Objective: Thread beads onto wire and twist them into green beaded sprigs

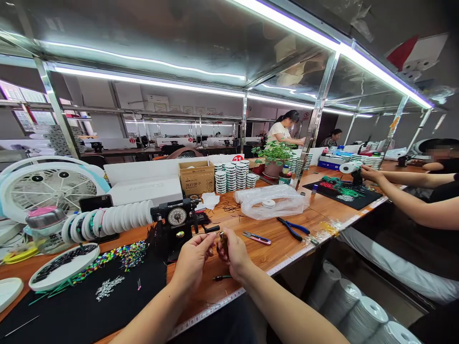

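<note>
Both hands came together low over the bench, and there it was: the left hand (193, 263) and the right hand (234, 253) pinching a small gold-coloured piece (223, 240) between their fingertips, just above the wooden workbench (287, 234). Too small to say exactly what it was! Right beside the left hand, a black dial gauge (177, 216) carried a row of white spools (124, 219). Over to the left, a round white tray (62, 266) held black beads, with coloured beads (132, 253) spilling across a black mat (82, 310). Behind that sat a glass jar (46, 234) with a pink lid, its contents hard to make out. Further up, a cardboard box (196, 177) stood by stacks of white reels (231, 176), and a clear plastic bag (268, 203) held one white reel. Blue-handled pliers (292, 228) and red-handled snips (256, 237) lay to the right. Beyond them, a co-worker's hand (371, 174) was at a second black mat (340, 196).
</note>
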Motion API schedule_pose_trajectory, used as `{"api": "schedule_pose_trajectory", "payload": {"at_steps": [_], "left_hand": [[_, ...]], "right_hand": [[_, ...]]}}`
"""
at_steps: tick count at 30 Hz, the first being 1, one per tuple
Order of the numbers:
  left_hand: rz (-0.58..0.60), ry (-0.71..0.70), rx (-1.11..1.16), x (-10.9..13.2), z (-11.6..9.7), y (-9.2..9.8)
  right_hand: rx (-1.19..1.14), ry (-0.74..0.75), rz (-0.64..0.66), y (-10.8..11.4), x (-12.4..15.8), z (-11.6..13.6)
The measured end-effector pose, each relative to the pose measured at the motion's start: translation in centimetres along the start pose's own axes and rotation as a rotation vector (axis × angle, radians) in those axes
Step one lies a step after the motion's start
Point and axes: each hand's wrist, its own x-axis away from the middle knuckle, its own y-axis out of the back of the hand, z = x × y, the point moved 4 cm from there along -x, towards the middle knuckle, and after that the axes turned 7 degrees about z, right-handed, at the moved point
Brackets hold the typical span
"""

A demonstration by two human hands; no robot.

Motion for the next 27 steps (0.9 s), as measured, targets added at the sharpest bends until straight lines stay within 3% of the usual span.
{"api": "schedule_pose_trajectory", "payload": {"at_steps": [11,19,22,27], "left_hand": [[0.035,-0.015,-0.017,-0.1,0.2,0.2],[0.018,-0.007,-0.030,0.3,-0.3,0.0],[0.009,0.010,-0.035,0.9,-0.7,0.2],[0.010,-0.011,-0.129,2.6,-1.5,1.4]], "right_hand": [[0.046,0.045,-0.027,0.0,0.1,0.2],[0.233,0.102,-0.058,-0.1,0.6,0.2],[0.395,0.173,-0.136,2.1,0.5,1.7],[0.775,0.276,-0.402,9.9,0.7,6.5]]}}
